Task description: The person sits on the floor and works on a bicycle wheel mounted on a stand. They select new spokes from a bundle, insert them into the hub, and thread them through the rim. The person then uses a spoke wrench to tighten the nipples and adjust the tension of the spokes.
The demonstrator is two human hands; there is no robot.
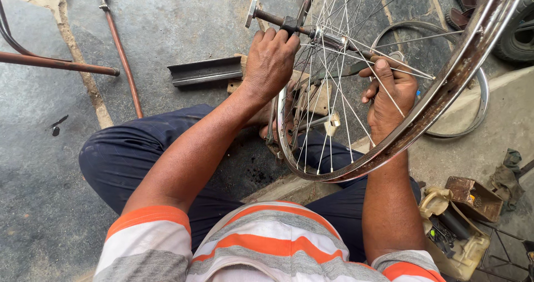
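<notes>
A spoked bicycle wheel with a rusty rim stands upright between my knees. My left hand is closed over the dark nut on the threaded axle at the hub. My right hand reaches through the spokes from the other side and grips a dark metal tool that points at the hub. A washer sits at the axle's outer end.
A second bare rim lies on the ground behind the wheel. A metal channel piece and rusty pipes lie to the left. An open rusty box and a cut plastic container of tools sit at lower right. Sandals are at top right.
</notes>
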